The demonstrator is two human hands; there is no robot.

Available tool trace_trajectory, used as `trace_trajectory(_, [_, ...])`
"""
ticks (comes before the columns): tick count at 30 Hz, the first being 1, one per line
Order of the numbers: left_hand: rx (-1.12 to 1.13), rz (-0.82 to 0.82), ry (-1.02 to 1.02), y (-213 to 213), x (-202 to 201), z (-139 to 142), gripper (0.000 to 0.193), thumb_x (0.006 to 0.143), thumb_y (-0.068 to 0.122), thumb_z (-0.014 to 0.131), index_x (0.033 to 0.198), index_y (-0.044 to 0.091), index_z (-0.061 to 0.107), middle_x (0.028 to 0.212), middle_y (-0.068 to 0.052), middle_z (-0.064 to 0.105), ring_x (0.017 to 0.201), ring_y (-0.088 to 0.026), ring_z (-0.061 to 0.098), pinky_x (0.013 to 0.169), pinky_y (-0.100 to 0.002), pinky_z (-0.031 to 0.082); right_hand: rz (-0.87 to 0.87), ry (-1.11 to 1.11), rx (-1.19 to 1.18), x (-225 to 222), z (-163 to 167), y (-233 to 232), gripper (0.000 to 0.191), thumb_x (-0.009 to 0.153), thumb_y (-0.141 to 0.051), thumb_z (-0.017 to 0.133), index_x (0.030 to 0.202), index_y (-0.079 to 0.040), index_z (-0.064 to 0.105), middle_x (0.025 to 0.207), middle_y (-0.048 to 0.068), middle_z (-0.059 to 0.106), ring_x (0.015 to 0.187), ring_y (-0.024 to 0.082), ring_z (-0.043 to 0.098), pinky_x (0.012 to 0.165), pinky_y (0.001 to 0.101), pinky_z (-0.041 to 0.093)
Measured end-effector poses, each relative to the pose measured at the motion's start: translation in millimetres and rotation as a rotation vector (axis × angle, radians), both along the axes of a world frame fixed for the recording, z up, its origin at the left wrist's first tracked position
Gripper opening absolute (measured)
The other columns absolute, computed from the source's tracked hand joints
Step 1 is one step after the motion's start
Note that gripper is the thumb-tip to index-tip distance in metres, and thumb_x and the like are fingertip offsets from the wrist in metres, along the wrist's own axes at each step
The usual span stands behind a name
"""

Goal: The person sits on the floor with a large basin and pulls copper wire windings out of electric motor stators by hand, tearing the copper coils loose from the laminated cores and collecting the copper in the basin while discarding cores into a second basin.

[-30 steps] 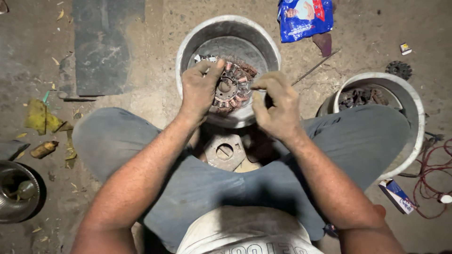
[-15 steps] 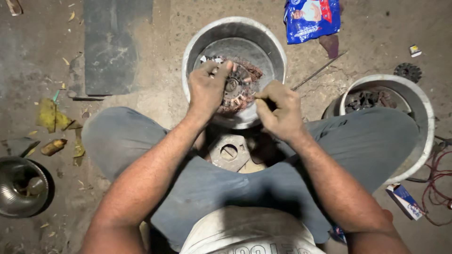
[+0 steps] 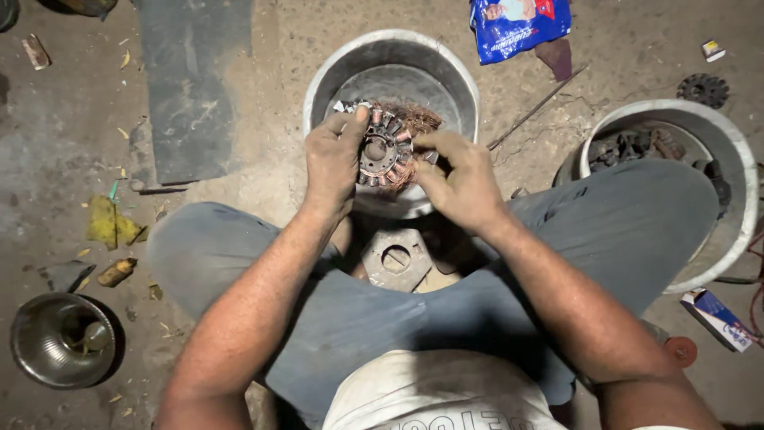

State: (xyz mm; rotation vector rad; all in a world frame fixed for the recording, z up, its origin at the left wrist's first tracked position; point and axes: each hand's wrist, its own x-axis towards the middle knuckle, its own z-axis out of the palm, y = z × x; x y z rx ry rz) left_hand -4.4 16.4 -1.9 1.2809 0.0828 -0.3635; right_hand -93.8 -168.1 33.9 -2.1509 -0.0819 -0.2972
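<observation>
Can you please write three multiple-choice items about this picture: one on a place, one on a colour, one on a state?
1. Where is the wound motor core?
A. over the metal basin
B. on the dark slab
C. in the small steel bowl

2. What colour is the printed packet?
A. green
B. mainly blue
C. black

3. How is the core held?
A. lying free
B. by one hand
C. by both hands

Answers:
1 A, it sits above the basin.
2 B, blue covers most of it.
3 C, the left hand and right hand both grip it.

Both forearms reach forward — left hand [image 3: 334,163] and right hand [image 3: 461,183] close together, fingers curled.
</observation>
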Motion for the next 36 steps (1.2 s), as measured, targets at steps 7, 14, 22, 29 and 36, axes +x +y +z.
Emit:
trace_trajectory(7, [0.178,-0.079,-0.106,-3,1,5,0.028,0.098,0.028,0.07,0.094,0.0,0.074,0.071,-0.002,0.07,0.058,-0.007,0.064,0.05,-0.022,0.049,-0.059,0.112,0.116,1,-23,-6,0.015,0.089,-0.008,0.068,0.1,0.0,0.073,0.089,0.011,0.075,0.083,0.018,0.073,0.075,0.0325,0.058])
trace_trajectory(14, [0.376,-0.025,-0.245,-7,4,-6,0.026,0.097,0.026,0.072,0.091,0.001,0.075,0.07,-0.006,0.07,0.058,-0.008,0.064,0.049,-0.024,0.05,-0.081,0.176,0.141,-4,-25,-13,0.012,0.087,-0.006,0.067,0.094,0.002,0.072,0.082,0.011,0.073,0.075,0.017,0.067,0.067,0.0316,0.053])
trace_trajectory(22, [0.091,0.074,-0.066,2,0,5,0.029,0.101,0.027,0.069,0.091,0.0,0.073,0.073,-0.002,0.07,0.058,-0.008,0.063,0.053,-0.023,0.049,-0.021,0.313,-0.056,9,-31,-13,0.012,0.087,-0.011,0.069,0.092,-0.001,0.073,0.08,0.01,0.072,0.071,0.021,0.071,0.067,0.0353,0.054])
trace_trajectory(29, [0.069,0.005,-0.062,1,0,5,0.028,0.102,0.026,0.069,0.093,0.0,0.074,0.07,-0.002,0.068,0.058,-0.007,0.059,0.052,-0.022,0.046,-0.004,-0.044,-0.126,4,-11,-16,0.025,0.09,-0.009,0.068,0.114,-0.001,0.07,0.107,0.018,0.07,0.1,0.027,0.069,0.086,0.0389,0.056])
trace_trajectory(36, [-0.04,-0.008,-0.014,0,-1,2,0.029,0.1,0.029,0.07,0.094,0.0,0.073,0.075,-0.002,0.069,0.06,-0.007,0.06,0.053,-0.022,0.048,0.11,-0.02,0.079,7,-12,-7,0.015,0.088,-0.005,0.073,0.101,0.001,0.069,0.097,0.014,0.069,0.093,0.027,0.07,0.084,0.0372,0.054])
